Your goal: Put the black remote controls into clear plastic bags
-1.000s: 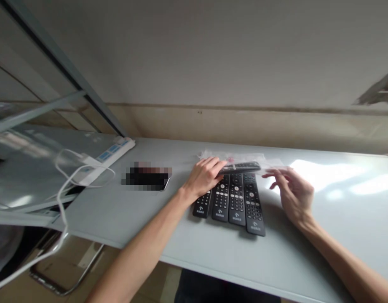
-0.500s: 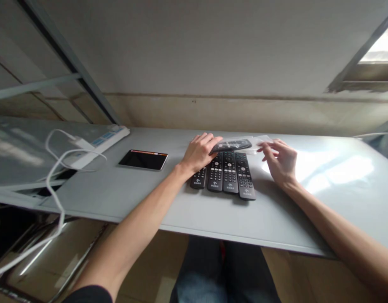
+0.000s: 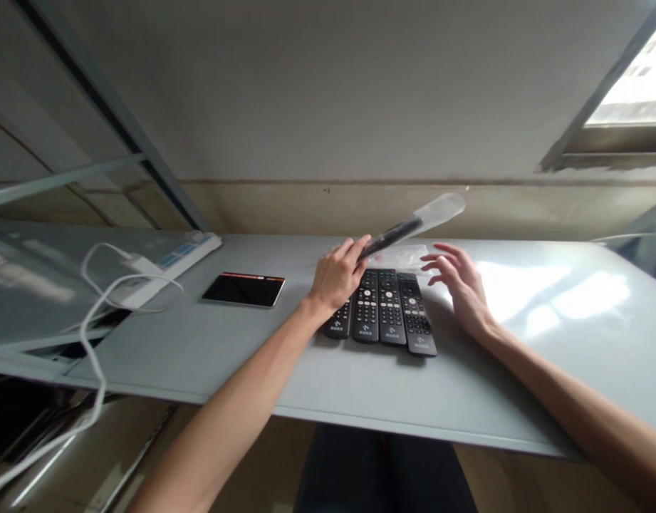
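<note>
My left hand (image 3: 338,276) grips the lower end of a dark remote partly inside a clear plastic sleeve (image 3: 439,211), tilted up to the right. Beneath it, several black remotes (image 3: 392,313) lie side by side on the grey table (image 3: 285,363); the leftmost is partly covered by my left hand. Behind their top ends lies clear plastic packaging (image 3: 405,256). My right hand (image 3: 463,288) hovers just right of the remotes, fingers apart, holding nothing.
A black-screened phone (image 3: 244,290) lies left of my left hand. Farther left are a white power strip (image 3: 172,263) and a looping white cable (image 3: 92,342). A wall (image 3: 328,107) rises behind the table.
The sleeved remote has swung from nearly flat to tilted up, its free end raised. My right hand has let go of the sleeve and spread its fingers. The view has tipped slightly upward.
</note>
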Demonstrator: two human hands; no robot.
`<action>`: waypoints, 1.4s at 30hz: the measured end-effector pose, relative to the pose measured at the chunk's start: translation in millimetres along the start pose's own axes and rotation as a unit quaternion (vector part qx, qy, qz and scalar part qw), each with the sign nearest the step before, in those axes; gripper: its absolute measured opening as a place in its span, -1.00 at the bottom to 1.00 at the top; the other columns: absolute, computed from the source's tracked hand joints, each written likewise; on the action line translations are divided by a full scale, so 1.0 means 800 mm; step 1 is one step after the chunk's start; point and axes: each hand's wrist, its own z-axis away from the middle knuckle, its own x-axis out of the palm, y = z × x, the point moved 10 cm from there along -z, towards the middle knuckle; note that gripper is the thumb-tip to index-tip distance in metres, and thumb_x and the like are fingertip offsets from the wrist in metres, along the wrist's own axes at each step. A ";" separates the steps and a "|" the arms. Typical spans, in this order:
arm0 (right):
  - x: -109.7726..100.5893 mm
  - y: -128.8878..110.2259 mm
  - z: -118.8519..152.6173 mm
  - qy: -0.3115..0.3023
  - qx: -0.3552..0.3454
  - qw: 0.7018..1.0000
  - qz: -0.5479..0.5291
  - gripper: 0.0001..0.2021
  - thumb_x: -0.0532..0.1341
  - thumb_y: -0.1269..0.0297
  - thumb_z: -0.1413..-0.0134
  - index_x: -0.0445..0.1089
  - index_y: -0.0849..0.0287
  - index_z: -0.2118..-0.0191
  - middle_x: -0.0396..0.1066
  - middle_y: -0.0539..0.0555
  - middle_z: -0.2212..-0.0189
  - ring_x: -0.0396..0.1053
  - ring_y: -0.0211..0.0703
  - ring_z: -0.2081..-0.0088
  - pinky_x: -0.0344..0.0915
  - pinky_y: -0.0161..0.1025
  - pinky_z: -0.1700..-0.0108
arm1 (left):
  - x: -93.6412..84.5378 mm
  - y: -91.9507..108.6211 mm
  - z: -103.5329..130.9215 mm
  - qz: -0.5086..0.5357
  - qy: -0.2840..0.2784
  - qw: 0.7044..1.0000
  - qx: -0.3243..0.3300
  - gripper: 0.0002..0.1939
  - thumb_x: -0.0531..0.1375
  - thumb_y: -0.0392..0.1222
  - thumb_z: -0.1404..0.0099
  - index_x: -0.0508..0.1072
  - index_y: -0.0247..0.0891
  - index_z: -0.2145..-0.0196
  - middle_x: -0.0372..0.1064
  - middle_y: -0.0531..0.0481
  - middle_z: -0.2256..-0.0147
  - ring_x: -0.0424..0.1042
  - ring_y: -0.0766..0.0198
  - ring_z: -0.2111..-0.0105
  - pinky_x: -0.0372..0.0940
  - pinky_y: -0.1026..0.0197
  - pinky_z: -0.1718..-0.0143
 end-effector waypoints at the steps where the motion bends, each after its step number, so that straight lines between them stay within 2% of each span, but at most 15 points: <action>1: 0.009 0.005 0.001 -0.035 0.010 0.999 0.020 -0.60 0.30 -0.15 -0.29 0.54 0.00 -0.04 0.61 0.13 0.07 0.53 -0.02 0.13 0.49 -0.12 0.20 | 0.003 0.006 0.001 0.005 -0.010 1.000 0.008 -0.51 0.09 -0.23 -0.58 0.29 -0.20 -0.41 0.51 -0.16 -0.11 0.59 0.09 0.04 0.49 0.11 0.05; 3: 0.016 0.012 0.002 -0.073 0.018 0.996 0.049 -0.60 0.26 -0.20 -0.31 0.59 0.05 0.22 0.61 0.12 0.18 0.50 -0.02 0.17 0.47 -0.09 0.15 | 0.013 0.025 0.004 0.020 -0.043 0.998 0.050 -0.44 0.10 -0.23 -0.57 0.23 -0.19 -0.46 0.48 -0.17 -0.11 0.59 0.08 0.04 0.49 0.09 0.03; 5: 0.010 0.021 -0.002 -0.070 0.031 0.997 0.030 -0.54 0.26 -0.21 -0.29 0.51 0.09 0.41 0.57 0.11 0.30 0.46 -0.04 0.24 0.45 -0.10 0.16 | 0.022 0.049 0.010 0.043 -0.077 0.990 0.112 -0.40 0.11 -0.22 -0.56 0.18 -0.19 -0.49 0.47 -0.18 -0.11 0.57 0.04 -0.01 0.48 0.04 -0.05; 9: -0.023 0.053 -0.025 -0.006 0.088 0.991 -0.097 -0.65 0.33 -0.11 -0.15 0.39 0.07 0.38 0.45 0.04 0.40 0.41 -0.09 0.33 0.46 -0.13 0.25 | 0.025 0.077 0.017 0.096 -0.107 0.972 0.185 -0.34 0.17 -0.01 -0.56 0.15 -0.21 -0.50 0.50 -0.20 -0.07 0.49 -0.03 -0.14 0.37 -0.09 -0.22; 11: -0.058 0.071 -0.040 0.061 0.108 0.987 -0.105 -0.63 0.35 -0.14 -0.07 0.31 0.04 0.33 0.38 -0.03 0.44 0.38 -0.12 0.40 0.45 -0.14 0.30 | 0.022 0.070 0.014 0.121 -0.100 0.973 0.169 -0.37 0.14 0.03 -0.58 0.19 -0.21 -0.48 0.52 -0.18 -0.10 0.47 0.01 -0.16 0.34 -0.09 -0.23; 15: -0.136 0.093 -0.060 0.156 0.129 0.979 -0.022 -0.45 0.45 -0.21 0.10 0.28 0.02 0.17 0.35 -0.09 0.47 0.31 -0.16 0.52 0.30 -0.21 0.47 | 0.011 0.043 0.003 0.139 -0.058 0.981 0.121 -0.59 -0.02 -0.14 -0.63 0.46 -0.23 -0.26 0.56 -0.12 -0.08 0.49 0.10 -0.10 0.34 -0.03 -0.19; 18: -0.178 0.097 -0.067 0.172 0.142 0.966 0.128 -0.35 0.47 -0.22 0.13 0.32 0.07 0.04 0.42 -0.01 0.46 0.35 -0.08 0.51 0.30 -0.15 0.46 | 0.002 0.034 -0.001 0.126 -0.033 0.985 0.111 -0.62 -0.04 -0.20 -0.62 0.54 -0.25 -0.12 0.58 -0.11 0.00 0.51 0.12 -0.03 0.36 -0.01 -0.12; 20: -0.187 0.093 -0.070 0.146 0.135 0.940 0.276 -0.37 0.45 -0.23 0.07 0.37 0.11 0.03 0.44 0.04 0.44 0.38 -0.03 0.47 0.32 -0.10 0.37 | -0.005 0.030 -0.002 0.113 -0.013 0.988 0.105 -0.64 -0.02 -0.20 -0.61 0.55 -0.25 -0.07 0.59 -0.10 0.02 0.52 0.12 -0.01 0.36 -0.01 -0.12; 25: -0.154 0.091 -0.070 0.013 0.083 0.849 0.522 -0.55 0.33 -0.21 -0.16 0.52 0.10 0.10 0.42 0.11 0.44 0.42 0.10 0.36 0.36 0.00 0.22 | -0.012 0.005 -0.006 0.080 0.037 0.995 0.053 -0.67 0.01 -0.24 -0.58 0.58 -0.27 0.00 0.59 -0.13 0.04 0.52 0.10 -0.01 0.38 -0.02 -0.16; 28: -0.130 0.061 -0.063 -0.002 -0.006 0.815 0.579 -0.60 0.28 -0.05 -0.24 0.55 0.14 0.00 0.48 0.32 0.15 0.46 0.27 0.11 0.41 0.10 0.10 | 0.002 -0.017 -0.007 0.046 0.005 0.999 -0.002 -0.65 0.05 -0.25 -0.55 0.62 -0.33 -0.03 0.53 -0.23 -0.12 0.47 0.03 -0.17 0.32 -0.06 -0.29; 30: -0.116 0.030 -0.056 0.023 -0.063 0.816 0.574 -0.58 0.26 0.07 -0.27 0.53 0.15 -0.13 0.45 0.38 0.00 0.43 0.35 -0.04 0.42 0.18 -0.01 | 0.020 -0.031 -0.004 0.023 -0.060 0.997 -0.038 -0.64 0.11 -0.18 -0.54 0.62 -0.31 -0.11 0.36 -0.27 -0.34 0.27 -0.09 -0.39 0.13 -0.16 -0.44; 32: -0.095 0.001 -0.048 0.036 -0.106 0.837 0.536 -0.56 0.20 0.10 -0.33 0.49 0.11 -0.23 0.43 0.37 -0.05 0.40 0.35 -0.11 0.41 0.23 -0.11 | 0.040 -0.036 0.004 0.018 -0.141 0.989 -0.049 -0.53 0.13 0.05 -0.56 0.52 -0.15 -0.28 0.11 -0.18 -0.49 -0.06 -0.22 -0.54 -0.10 -0.34 -0.51; 35: -0.030 -0.022 -0.034 -0.028 -0.169 0.866 0.469 -0.50 0.09 0.01 -0.46 0.38 0.01 -0.37 0.41 0.35 -0.15 0.40 0.32 -0.20 0.38 0.29 -0.21 | 0.059 -0.031 0.017 0.040 -0.235 0.971 -0.027 -0.36 -0.04 0.31 -0.59 0.29 0.05 -0.46 -0.09 -0.06 -0.56 -0.33 -0.21 -0.58 -0.30 -0.38 -0.53; 39: 0.054 0.005 -0.017 -0.160 -0.168 0.851 0.471 -0.41 -0.02 -0.09 -0.53 0.17 -0.06 -0.52 0.20 0.29 -0.45 0.07 0.43 -0.50 0.23 0.43 -0.35 | 0.065 -0.028 0.024 0.042 -0.274 0.960 -0.030 -0.33 -0.15 0.32 -0.61 0.25 0.03 -0.47 0.00 -0.03 -0.53 -0.37 -0.09 -0.59 -0.37 -0.33 -0.54; 42: 0.077 0.042 -0.011 -0.214 -0.135 0.835 0.489 -0.40 -0.10 -0.08 -0.56 0.31 0.06 -0.46 0.24 0.28 -0.45 -0.03 0.44 -0.54 0.15 0.44 -0.41 | 0.063 -0.022 0.021 0.045 -0.264 0.963 -0.023 -0.38 -0.14 0.18 -0.66 0.25 -0.08 -0.48 0.14 -0.05 -0.48 -0.24 0.03 -0.58 -0.30 -0.26 -0.55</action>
